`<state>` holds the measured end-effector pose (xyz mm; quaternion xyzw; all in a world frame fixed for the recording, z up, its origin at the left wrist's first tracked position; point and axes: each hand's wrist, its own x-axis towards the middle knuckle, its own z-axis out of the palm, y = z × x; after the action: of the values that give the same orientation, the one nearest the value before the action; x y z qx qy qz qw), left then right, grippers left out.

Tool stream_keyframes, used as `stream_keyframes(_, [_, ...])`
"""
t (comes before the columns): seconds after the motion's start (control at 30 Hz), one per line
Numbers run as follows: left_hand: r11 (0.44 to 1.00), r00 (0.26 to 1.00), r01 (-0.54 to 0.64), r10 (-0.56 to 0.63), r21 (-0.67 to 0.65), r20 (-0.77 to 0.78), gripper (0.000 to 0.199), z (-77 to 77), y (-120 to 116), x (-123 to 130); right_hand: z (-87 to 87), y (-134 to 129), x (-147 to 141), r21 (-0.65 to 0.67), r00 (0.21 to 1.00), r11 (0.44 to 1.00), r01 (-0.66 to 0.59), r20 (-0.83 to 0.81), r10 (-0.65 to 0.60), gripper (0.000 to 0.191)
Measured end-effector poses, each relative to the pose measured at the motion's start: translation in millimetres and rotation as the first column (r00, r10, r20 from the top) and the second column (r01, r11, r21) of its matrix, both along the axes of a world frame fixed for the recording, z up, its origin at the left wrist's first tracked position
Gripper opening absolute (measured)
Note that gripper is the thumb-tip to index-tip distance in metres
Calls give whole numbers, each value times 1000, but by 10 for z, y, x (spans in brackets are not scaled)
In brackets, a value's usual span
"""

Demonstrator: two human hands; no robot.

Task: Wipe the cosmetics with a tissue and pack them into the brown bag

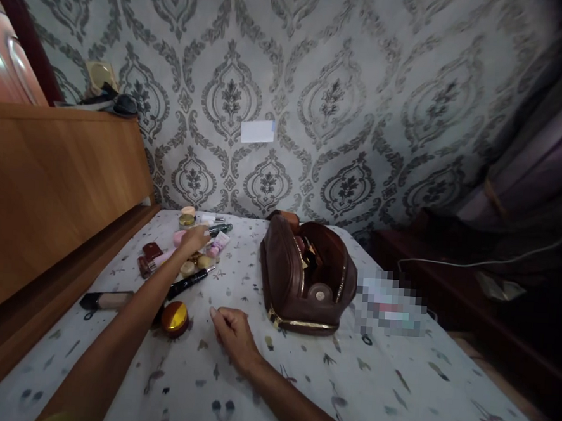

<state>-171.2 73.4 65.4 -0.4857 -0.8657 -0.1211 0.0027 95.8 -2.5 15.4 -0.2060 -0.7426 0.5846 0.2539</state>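
My left hand [195, 239] reaches into a group of cosmetics on the left of the patterned cloth. Its fingers are drawn together beside a dark green tube [221, 229]; what they grip, if anything, is hidden. Around it lie a pink and white tube [219, 243], a small round jar [188, 268] and a black pen-like stick [188, 285]. My right hand [233, 336] rests low over the cloth, fingers loosely curled in, with nothing visible in them. To its right stands a brown cosmetic bag [282, 268], unzipped and gaping, with some items inside. A gold-lidded jar [174, 319] sits left of that hand.
A foundation-like bottle [113, 300] with a black cap lies at the left, near the wooden cabinet [62, 203]. A brown-red case [152, 252] is farther back. Patterned wallpaper [273, 96] rises behind the cloth. A blurred-out item [392, 304] lies right of the bag.
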Motion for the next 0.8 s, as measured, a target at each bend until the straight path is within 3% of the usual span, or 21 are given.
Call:
stream_keyframes(0.2, [999, 981, -16, 9, -34, -191, 36, -32, 228, -3, 7, 17, 1, -13, 1000, 1000, -6, 11, 6, 60])
stream_keyframes(0.43, [996, 957, -22, -4, -86, -289, 36, -74, 399, -6, -50, 37, -24, 5, 1000, 1000, 3, 10, -3, 62])
stream_keyframes(0.63, [995, 958, -34, 5, -96, -287, 37, -76, 387, 19, -53, 31, -13, -2, 1000, 1000, -3, 21, 3, 62])
stream_keyframes(0.8, [986, 981, 27, -57, -162, -186, 36, -30, 350, -69, -22, 34, -3, 12, 1000, 1000, -15, 11, 15, 62])
